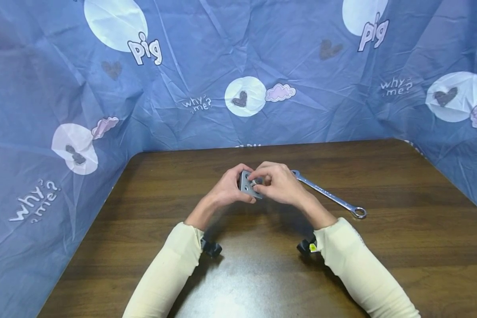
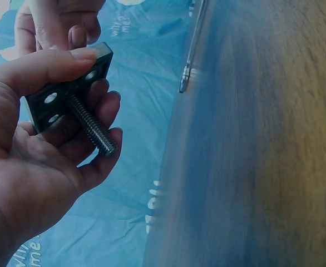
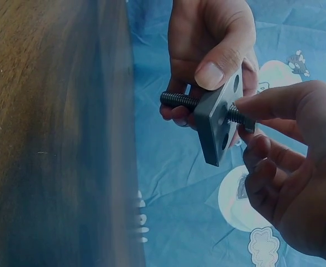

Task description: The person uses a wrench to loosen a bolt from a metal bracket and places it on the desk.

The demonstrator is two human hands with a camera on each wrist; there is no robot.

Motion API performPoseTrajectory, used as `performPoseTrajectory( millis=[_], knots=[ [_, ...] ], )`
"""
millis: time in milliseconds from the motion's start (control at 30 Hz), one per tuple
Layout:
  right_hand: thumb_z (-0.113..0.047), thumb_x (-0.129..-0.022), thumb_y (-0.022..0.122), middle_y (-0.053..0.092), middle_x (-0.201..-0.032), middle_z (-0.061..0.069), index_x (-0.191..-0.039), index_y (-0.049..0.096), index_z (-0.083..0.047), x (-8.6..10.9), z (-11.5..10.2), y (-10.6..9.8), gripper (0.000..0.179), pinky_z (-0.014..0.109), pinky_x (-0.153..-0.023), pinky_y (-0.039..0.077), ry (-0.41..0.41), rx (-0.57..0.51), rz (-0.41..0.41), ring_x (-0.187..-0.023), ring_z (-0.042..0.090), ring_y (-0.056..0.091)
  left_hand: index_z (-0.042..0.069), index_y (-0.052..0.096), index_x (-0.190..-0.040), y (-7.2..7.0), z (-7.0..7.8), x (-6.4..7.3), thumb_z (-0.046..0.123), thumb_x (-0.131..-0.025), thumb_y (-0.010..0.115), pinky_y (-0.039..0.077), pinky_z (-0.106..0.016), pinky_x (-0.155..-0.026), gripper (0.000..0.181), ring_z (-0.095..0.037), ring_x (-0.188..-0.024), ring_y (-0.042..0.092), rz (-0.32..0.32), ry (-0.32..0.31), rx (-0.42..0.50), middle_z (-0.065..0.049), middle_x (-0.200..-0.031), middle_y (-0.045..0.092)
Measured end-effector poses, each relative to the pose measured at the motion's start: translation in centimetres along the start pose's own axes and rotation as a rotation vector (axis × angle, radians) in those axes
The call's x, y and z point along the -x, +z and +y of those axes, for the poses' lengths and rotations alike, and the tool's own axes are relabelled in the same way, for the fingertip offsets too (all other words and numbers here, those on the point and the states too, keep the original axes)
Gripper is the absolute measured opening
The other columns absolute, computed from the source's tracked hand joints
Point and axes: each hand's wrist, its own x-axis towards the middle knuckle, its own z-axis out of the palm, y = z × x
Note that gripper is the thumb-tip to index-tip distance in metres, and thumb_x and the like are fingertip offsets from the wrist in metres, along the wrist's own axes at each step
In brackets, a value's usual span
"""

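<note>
Left hand (image 1: 228, 187) curls fingers (image 2: 109, 107) round edges of one metal plate (image 3: 208, 130); right hand (image 1: 280, 183) pinches one bolt (image 2: 90, 125) at one end, bolt passing through plate, both held above table (image 1: 175, 190); one wrench (image 1: 327, 193) on table, near right hand

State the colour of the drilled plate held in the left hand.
Grey: the plate shows best in the right wrist view.

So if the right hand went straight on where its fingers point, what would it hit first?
Probably the plate in the left hand: the right hand pinches the bolt right beside it, though any gap is unclear.
</note>
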Motion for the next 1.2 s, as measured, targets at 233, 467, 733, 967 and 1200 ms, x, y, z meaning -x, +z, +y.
performPoseTrajectory(
  millis=[233, 467, 733, 967, 1200],
  knots=[
    [0.000, -0.074, 0.066, 0.068, -0.101, 0.001, -0.093, 0.075, -0.013, 0.04, 0.01, 0.13, 0.025, 0.021, -0.056, 0.044, -0.025, -0.016, -0.008, -0.061, 0.006, 0.053, 0.003, 0.052, -0.121, 0.07, 0.04, 0.10, 0.000, -0.061, 0.082, 0.050, -0.023, -0.071, 0.066, -0.015, -0.083, 0.060, -0.002, -0.008, -0.020, -0.017, -0.104, 0.066],
    [-0.008, -0.073, 0.072, 0.066, -0.102, 0.002, -0.106, 0.069, -0.012, 0.04, 0.10, 0.10, 0.033, 0.022, -0.058, 0.045, -0.026, -0.012, -0.006, -0.062, 0.010, 0.055, 0.002, 0.053, -0.116, 0.16, -0.15, 0.14, -0.001, -0.059, 0.082, 0.050, -0.023, -0.071, 0.064, -0.013, -0.081, 0.060, 0.015, 0.007, -0.023, -0.016, -0.101, 0.066],
    [-0.059, -0.082, 0.064, 0.066, -0.081, -0.003, -0.088, 0.066, -0.020, -0.03, 0.17, 0.33, 0.039, 0.029, -0.060, 0.044, 0.204, 0.172, 0.018, -0.072, 0.013, 0.058, 0.003, 0.052, -0.119, 0.15, -0.14, 0.09, -0.001, -0.061, 0.082, 0.051, -0.024, -0.072, 0.065, -0.017, -0.085, 0.061, -0.006, 0.002, -0.024, -0.018, -0.105, 0.065],
    [-0.059, -0.089, 0.055, 0.057, -0.060, -0.005, -0.068, 0.065, -0.020, -0.03, 0.25, 0.49, 0.045, 0.027, -0.046, 0.036, 0.266, 0.179, -0.014, -0.054, 0.011, 0.050, 0.004, 0.053, -0.119, 0.14, -0.07, 0.10, 0.000, -0.062, 0.083, 0.050, -0.024, -0.071, 0.065, -0.017, -0.084, 0.061, -0.008, -0.004, -0.044, -0.017, -0.103, 0.065],
    [-0.051, -0.087, 0.063, 0.059, -0.059, -0.006, -0.068, 0.066, -0.021, -0.08, 0.03, 0.39, 0.036, 0.026, -0.047, 0.036, 0.225, 0.192, 0.004, -0.054, 0.010, 0.050, 0.005, 0.052, -0.121, 0.11, -0.27, 0.01, 0.002, -0.064, 0.083, 0.051, -0.024, -0.071, 0.065, -0.018, -0.085, 0.061, -0.022, -0.022, -0.045, -0.016, -0.105, 0.064]
  ],
)
